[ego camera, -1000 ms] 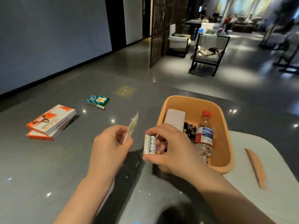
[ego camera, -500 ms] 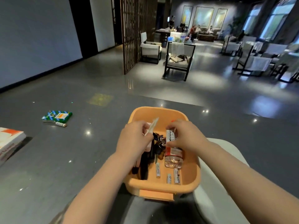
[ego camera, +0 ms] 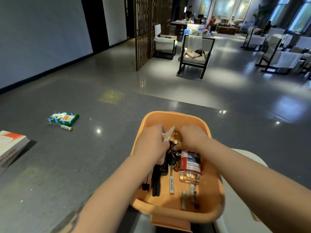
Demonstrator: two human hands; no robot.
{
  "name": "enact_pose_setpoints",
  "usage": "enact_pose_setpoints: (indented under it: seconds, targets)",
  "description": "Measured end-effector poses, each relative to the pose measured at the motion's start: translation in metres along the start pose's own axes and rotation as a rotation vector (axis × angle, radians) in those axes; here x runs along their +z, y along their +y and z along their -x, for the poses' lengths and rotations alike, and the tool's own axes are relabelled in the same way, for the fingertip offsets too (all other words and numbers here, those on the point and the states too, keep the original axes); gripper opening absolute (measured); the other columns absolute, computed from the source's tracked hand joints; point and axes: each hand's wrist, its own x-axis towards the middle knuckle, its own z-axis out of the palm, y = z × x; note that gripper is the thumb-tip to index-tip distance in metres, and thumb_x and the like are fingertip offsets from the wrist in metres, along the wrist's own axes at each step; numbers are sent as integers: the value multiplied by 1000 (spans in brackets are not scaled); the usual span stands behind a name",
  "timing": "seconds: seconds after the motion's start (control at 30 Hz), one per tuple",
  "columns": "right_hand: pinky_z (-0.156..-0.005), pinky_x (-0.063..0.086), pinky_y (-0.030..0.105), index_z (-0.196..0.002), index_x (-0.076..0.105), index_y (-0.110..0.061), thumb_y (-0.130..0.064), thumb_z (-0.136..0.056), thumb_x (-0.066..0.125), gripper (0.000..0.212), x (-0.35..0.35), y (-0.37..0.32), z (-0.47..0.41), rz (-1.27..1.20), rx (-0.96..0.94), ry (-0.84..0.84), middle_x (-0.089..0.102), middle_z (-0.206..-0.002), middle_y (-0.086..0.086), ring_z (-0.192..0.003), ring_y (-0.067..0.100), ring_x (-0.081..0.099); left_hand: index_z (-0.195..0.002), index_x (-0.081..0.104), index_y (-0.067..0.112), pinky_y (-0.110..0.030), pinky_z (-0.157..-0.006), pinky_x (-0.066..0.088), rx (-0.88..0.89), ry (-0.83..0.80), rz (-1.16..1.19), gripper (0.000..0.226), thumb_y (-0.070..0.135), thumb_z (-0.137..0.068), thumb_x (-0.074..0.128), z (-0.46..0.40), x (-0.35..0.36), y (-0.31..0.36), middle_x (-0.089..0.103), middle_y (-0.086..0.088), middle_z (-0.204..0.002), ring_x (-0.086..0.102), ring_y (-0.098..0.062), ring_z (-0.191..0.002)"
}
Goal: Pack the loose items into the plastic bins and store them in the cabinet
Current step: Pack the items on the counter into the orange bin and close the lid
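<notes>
An orange plastic bin (ego camera: pixel 168 115) sits in front of me on a dark grey surface. In it lie a water bottle (ego camera: pixel 190 165), three loose batteries (ego camera: pixel 171 185), a bunch of keys (ego camera: pixel 173 155) and a black object (ego camera: pixel 156 182). My left hand (ego camera: pixel 151 142) is over the bin's left side, pinching a clear plastic wrapper (ego camera: pixel 169 136). My right hand (ego camera: pixel 193 137) reaches into the far part of the bin, fingers curled down at the keys. What its fingertips hold is hidden.
A green battery pack (ego camera: pixel 63 118) and one loose battery (ego camera: pixel 67 127) lie to the left. Orange-and-white boxes (ego camera: pixel 11 145) are stacked at the left edge. A white lid (ego camera: pixel 249 157) lies under the bin's right side. Chairs (ego camera: pixel 193 54) stand far behind.
Both hands moved from in front of the bin into it. The batteries my right hand held now lie on the bin's bottom. My left hand still holds the wrapper.
</notes>
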Motion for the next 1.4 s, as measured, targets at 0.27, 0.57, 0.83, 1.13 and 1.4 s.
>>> enact_pose_setpoints:
  seconds: [0.27,0.57,0.83,1.13,1.4]
  targets:
    - [-86,45,32,-113,63,-31,-35,-76,73,38,-25,19,67,-266,93,298,63,-116,-8,-109,14,54,-110,57,13,-33,-75,48,-34,-120,-18,37,35,-82,67,-5,10,25,65,-5,-105,61,-23,-93]
    - [-86,42,29,-103,65,-34,-23,-76,76,32,-63,-100,85,-480,-243,376,62,-102,-15,-97,7,55,-99,64,25,-27,-74,50,-225,326,221,21,24,-78,64,86,-64,-67,66,9,-80,61,-9,-73]
    - [-88,36,21,-112,65,-29,-29,-78,71,34,-48,-258,36,-441,-639,126,64,-112,-12,-108,8,56,-96,65,24,-20,-67,45,-563,491,110,18,20,-78,66,168,-130,-192,64,13,-79,57,1,-64]
    - [-89,42,25,-116,62,-27,-28,-82,63,34,-20,-368,-63,-214,-607,-81,64,-118,-3,-110,20,57,-130,46,23,-38,-96,42,-705,410,-262,70,39,-68,75,129,-212,-319,46,-4,-135,44,-26,-122]
    - [-87,50,30,-110,63,-26,-24,-82,61,27,23,-389,-117,-245,-516,-89,66,-112,-3,-103,22,60,-145,9,33,-50,-103,34,-879,117,-293,122,52,-49,83,85,-213,-384,24,-8,-145,17,-32,-136]
